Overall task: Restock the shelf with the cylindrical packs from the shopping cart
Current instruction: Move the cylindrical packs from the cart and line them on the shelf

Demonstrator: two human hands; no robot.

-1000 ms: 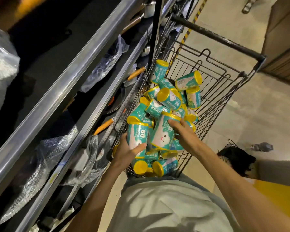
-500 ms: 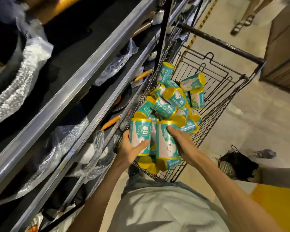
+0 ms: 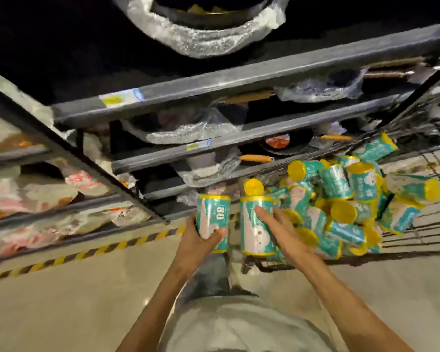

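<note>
My left hand [image 3: 197,241] grips one teal cylindrical pack [image 3: 214,217] with a yellow rim and "80" printed on it, held upright in front of the shelves. My right hand [image 3: 280,231] holds a second teal pack [image 3: 254,232] upright beside it, at the near left corner of the wire shopping cart [image 3: 417,232]. Several more teal and yellow packs [image 3: 348,196] lie heaped in the cart to the right. The grey metal shelf unit [image 3: 214,146] rises just behind both held packs.
The shelves hold dark pans [image 3: 277,146] wrapped in bubble plastic [image 3: 188,133], some with orange handles [image 3: 255,158]. A second shelf unit at the left carries pale packaged goods [image 3: 48,194]. A yellow-black hazard stripe [image 3: 87,252] runs along the floor below it.
Both hands have lifted their packs up out of the heap. My view has swung left, so the shelves now run across the frame and the cart sits at the right.
</note>
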